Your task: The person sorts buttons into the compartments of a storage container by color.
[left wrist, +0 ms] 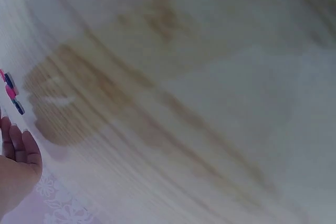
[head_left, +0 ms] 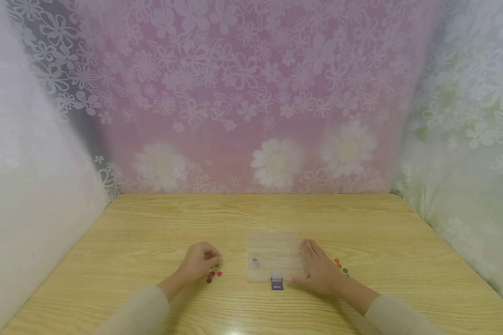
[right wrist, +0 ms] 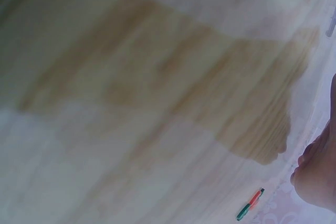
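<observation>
A clear plastic compartment box point(head_left: 261, 274) with its lid raised stands mid-table, a blue latch point(head_left: 277, 284) at its front. Inside, a small dark round piece point(head_left: 255, 260) lies in a left compartment. My right hand point(head_left: 322, 273) rests along the box's right side, fingers straight and thumb by the front edge. To the left of the box, my left hand point(head_left: 199, 261) hovers over small red point(head_left: 220, 274) and dark round pieces point(head_left: 209, 280). Its fingers are curled with thumb and index tips close together; whether a piece sits between them is hidden.
Several orange point(head_left: 337, 261) and green pieces point(head_left: 345, 270) lie right of my right hand, partly behind the wrist. The wood-grain table point(head_left: 172, 214) ends at a pink floral curtain point(head_left: 234, 116) behind, with pale curtains at both sides.
</observation>
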Tool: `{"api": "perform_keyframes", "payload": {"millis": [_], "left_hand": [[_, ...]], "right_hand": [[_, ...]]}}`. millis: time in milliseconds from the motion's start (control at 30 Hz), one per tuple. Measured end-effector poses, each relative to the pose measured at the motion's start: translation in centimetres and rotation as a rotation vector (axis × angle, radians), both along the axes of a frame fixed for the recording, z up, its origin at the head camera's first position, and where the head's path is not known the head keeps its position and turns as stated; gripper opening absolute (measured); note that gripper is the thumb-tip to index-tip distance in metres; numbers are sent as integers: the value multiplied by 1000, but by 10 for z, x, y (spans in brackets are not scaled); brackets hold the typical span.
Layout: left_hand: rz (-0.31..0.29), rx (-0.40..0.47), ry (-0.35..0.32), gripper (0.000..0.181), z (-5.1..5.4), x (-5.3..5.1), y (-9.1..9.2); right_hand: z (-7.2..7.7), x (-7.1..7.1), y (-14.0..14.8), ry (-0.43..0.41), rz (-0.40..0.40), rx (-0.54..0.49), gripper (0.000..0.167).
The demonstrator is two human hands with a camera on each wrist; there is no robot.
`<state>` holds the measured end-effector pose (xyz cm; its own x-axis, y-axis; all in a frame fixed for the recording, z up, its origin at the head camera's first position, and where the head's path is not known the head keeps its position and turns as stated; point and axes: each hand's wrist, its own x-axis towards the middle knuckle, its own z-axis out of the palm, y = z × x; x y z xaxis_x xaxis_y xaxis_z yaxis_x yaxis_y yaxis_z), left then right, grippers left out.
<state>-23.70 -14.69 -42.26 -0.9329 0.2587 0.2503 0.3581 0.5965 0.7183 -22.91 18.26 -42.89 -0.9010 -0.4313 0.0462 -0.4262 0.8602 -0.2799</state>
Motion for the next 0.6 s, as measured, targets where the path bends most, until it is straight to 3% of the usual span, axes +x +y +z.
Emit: {"api": "perform_keyframes", "payload": {"millis": [400,600], "left_hand": [[-28,-2,-86,5,0,3,-8],[-64,55,-146,4,-2,4,-9]], "right_hand": [[2,1,0,-27,-10,2,105],[2,0,0,-22,-6,-1,105]]}}
